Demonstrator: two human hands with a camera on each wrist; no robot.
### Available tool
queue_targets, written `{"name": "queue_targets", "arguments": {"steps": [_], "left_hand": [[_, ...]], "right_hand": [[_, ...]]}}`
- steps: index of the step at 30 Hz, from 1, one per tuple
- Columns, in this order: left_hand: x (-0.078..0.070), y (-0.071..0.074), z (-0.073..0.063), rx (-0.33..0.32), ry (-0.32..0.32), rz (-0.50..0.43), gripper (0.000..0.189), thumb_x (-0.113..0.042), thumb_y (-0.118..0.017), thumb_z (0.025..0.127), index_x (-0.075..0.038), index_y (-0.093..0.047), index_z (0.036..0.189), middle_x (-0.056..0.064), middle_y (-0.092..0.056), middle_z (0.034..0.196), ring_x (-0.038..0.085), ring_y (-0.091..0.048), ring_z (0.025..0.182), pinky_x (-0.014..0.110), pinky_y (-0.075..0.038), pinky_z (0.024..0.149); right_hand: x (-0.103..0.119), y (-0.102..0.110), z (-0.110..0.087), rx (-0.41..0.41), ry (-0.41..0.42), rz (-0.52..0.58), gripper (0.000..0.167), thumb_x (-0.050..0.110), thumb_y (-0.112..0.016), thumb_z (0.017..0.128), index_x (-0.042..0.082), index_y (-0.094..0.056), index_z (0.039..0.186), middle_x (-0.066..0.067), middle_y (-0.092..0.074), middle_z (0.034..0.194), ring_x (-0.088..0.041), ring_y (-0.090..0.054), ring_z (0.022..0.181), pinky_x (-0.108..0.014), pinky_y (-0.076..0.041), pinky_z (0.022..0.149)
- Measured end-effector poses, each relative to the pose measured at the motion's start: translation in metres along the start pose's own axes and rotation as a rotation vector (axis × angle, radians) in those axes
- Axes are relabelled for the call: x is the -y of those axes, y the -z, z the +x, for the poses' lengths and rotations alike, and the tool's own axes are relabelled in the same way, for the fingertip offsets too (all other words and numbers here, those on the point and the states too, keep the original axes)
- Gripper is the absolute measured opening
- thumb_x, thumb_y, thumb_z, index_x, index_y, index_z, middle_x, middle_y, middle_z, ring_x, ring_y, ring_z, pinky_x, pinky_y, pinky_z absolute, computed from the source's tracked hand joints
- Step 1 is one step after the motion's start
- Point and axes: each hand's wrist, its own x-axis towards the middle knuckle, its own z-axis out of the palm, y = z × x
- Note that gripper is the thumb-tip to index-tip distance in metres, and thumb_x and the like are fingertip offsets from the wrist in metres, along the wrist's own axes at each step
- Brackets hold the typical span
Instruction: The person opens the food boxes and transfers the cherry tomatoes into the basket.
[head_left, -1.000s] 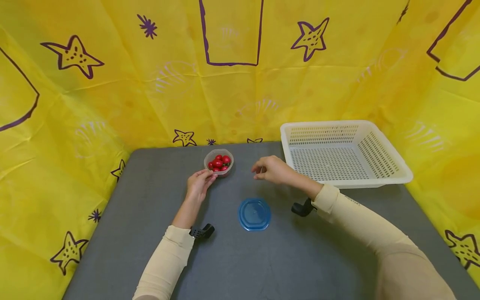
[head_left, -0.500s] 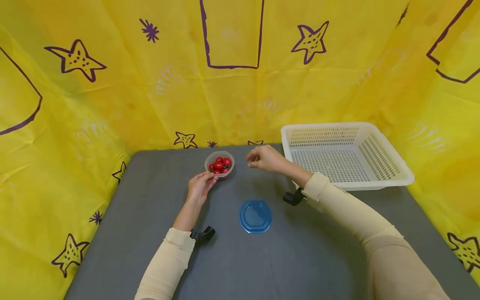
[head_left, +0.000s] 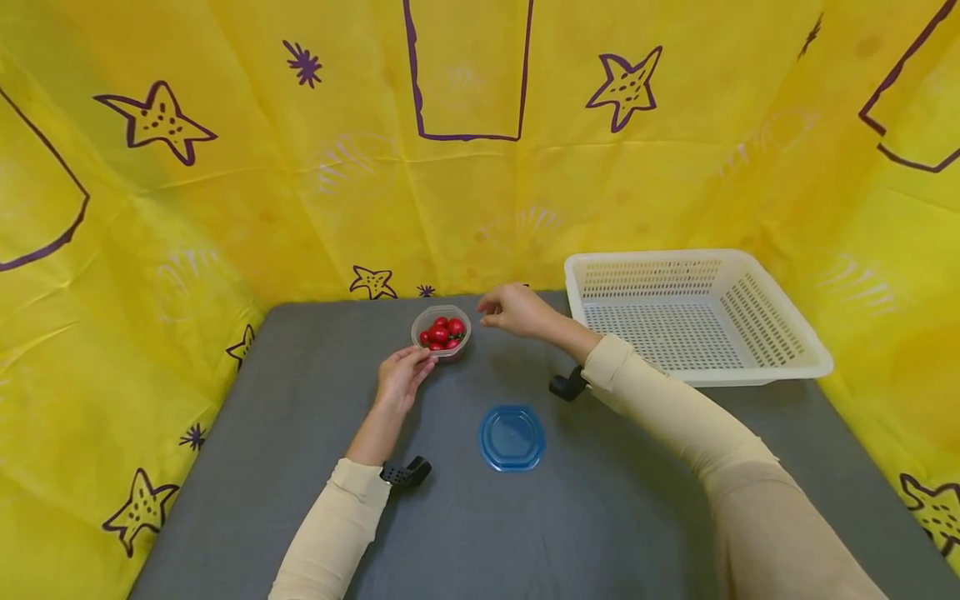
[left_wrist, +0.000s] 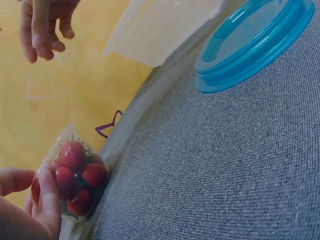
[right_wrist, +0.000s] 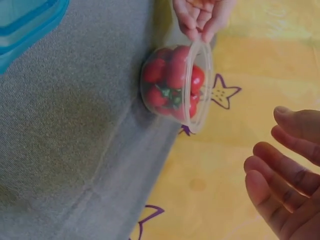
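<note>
head view first: the small, clear, rounded plastic container [head_left: 426, 317] looks to sit on the grey cloth-covered table [head_left: 480, 533], at eleven o'clock from the flat blue round plastic lid [head_left: 513, 437]. the left hand [head_left: 400, 375] has its rim pinched at seven o'clock! the right hand [head_left: 517, 308] hangs just beside it at two o'clock, gripping nothing, and the white rectangular slotted plastic basket [head_left: 660, 329] lies at two o'clock from the lid.

over to the left wrist: container at eight o'clock in frame, thumb and fingers at its edge, glossy red round tomatoes [left_wrist: 72, 154] packed inside. those look smooth, slippery and easily bruised, so a light touch there.

and the right wrist: container near twelve o'clock, right hand at four, fingers loosely bent and apart from everything. thin walls, i'd judge: light, a bit flexible, likely to tip if pressed on one side. best hold? that sturdier rim, or both side walls, while the green stems [right_wrist: 172, 95] offer a tomato handle.
</note>
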Motion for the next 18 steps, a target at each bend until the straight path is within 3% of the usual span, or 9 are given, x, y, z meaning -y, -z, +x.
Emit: {"name": "queue_targets", "arguments": {"steps": [18], "left_hand": [[0.0, 0.001, 0.0, 0.018, 0.018, -0.035, 0.012, 0.0, -0.058, 0.094, -0.006, -0.049, 0.099, -0.004, -0.067, 0.07, 0.006, -0.067, 0.066, 0.018, -0.058, 0.071]], "right_hand": [[0.009, -0.02, 0.036, 0.056, 0.048, -0.063, 0.024, 0.013, -0.065, 0.093, 0.002, -0.07, 0.114, -0.012, -0.073, 0.105, -0.023, -0.068, 0.092, -0.034, -0.057, 0.083]]}}
